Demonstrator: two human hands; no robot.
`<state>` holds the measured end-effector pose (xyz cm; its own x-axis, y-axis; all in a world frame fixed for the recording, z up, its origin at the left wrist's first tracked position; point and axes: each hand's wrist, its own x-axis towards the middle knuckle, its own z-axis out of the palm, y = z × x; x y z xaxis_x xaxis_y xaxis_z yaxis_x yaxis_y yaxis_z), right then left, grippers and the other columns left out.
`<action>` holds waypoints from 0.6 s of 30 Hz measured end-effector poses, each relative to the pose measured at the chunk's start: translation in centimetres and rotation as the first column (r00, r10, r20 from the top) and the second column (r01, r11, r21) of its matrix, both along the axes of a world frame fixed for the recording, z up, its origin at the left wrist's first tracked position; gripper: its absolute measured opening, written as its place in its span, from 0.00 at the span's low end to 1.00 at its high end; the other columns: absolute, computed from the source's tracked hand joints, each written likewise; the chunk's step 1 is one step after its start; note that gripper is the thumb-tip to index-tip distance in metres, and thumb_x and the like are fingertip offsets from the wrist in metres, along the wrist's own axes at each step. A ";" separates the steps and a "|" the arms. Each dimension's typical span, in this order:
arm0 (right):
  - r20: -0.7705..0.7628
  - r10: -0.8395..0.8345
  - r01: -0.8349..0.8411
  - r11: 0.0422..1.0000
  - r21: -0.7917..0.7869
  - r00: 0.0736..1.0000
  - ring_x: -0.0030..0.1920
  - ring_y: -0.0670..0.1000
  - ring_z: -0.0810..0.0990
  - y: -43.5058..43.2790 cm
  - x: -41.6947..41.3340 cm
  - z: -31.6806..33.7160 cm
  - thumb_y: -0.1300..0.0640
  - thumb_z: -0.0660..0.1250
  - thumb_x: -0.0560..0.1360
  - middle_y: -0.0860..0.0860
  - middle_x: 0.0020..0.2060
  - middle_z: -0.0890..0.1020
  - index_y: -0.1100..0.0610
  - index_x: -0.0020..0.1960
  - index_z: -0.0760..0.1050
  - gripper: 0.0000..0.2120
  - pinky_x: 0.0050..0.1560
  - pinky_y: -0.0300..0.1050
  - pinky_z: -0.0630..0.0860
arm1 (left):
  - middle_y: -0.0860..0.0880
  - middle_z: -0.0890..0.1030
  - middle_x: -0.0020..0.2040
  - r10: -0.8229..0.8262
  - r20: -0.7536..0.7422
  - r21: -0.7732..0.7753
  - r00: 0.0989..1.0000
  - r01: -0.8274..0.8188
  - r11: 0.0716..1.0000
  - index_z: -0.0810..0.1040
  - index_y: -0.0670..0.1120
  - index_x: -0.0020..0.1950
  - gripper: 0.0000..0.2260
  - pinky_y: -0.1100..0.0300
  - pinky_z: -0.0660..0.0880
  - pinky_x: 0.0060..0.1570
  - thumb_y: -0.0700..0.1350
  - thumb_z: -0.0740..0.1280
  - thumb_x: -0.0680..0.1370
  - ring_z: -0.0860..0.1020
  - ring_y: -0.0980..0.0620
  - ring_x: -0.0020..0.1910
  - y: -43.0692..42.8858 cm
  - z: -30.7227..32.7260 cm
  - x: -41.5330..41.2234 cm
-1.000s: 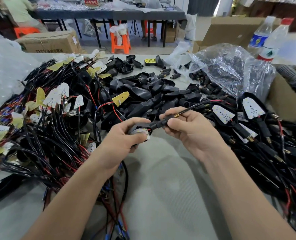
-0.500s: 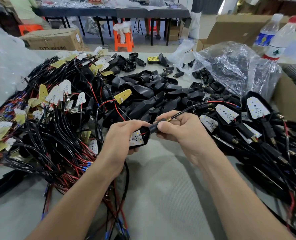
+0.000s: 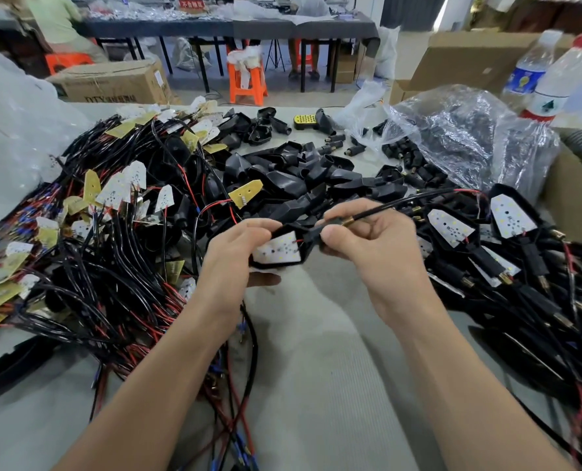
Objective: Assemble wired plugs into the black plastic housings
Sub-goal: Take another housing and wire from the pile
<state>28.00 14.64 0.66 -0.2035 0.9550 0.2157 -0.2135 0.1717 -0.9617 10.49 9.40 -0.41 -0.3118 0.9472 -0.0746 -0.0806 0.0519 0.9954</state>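
My left hand (image 3: 230, 258) grips a black plastic housing (image 3: 279, 265) with a white LED board (image 3: 277, 248) lying face up inside it. My right hand (image 3: 368, 246) pinches the housing's black stem (image 3: 320, 231), where a brass-tipped plug (image 3: 345, 220) and its black cable (image 3: 402, 202) come out toward the right. Red leads run from the board into the stem. Both hands hover just above the grey table (image 3: 317, 368).
A tangle of wired boards (image 3: 112, 239) fills the left. Empty black housings (image 3: 300, 178) lie heaped behind my hands. Finished assemblies (image 3: 507, 253) lie at right. A clear plastic bag (image 3: 459, 137), water bottles (image 3: 555, 83) and cardboard boxes (image 3: 112, 81) stand further back.
The housing has turned in my left hand so the white board now faces up inside it. My right hand has slid along the cable to the stem, and both hands shifted slightly right.
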 end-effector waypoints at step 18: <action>0.261 -0.248 0.208 0.963 0.173 0.933 0.32 0.49 0.81 -5.7 8.1 9.4 0.55 0.72 0.70 0.54 0.31 0.84 0.51 0.46 0.85 0.06 0.35 0.41 0.78 | 0.43 0.81 0.33 -0.369 0.199 0.109 0.908 0.354 0.929 0.87 0.43 0.39 0.07 0.64 0.72 0.28 0.46 0.74 0.74 0.75 0.53 0.27 -0.9 4.4 5.4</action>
<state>36.13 8.94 10.07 -0.0545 0.9470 0.3167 0.1192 0.3211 -0.9395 15.93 8.55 3.99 0.0693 0.9971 -0.0316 -0.2789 0.0498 0.9590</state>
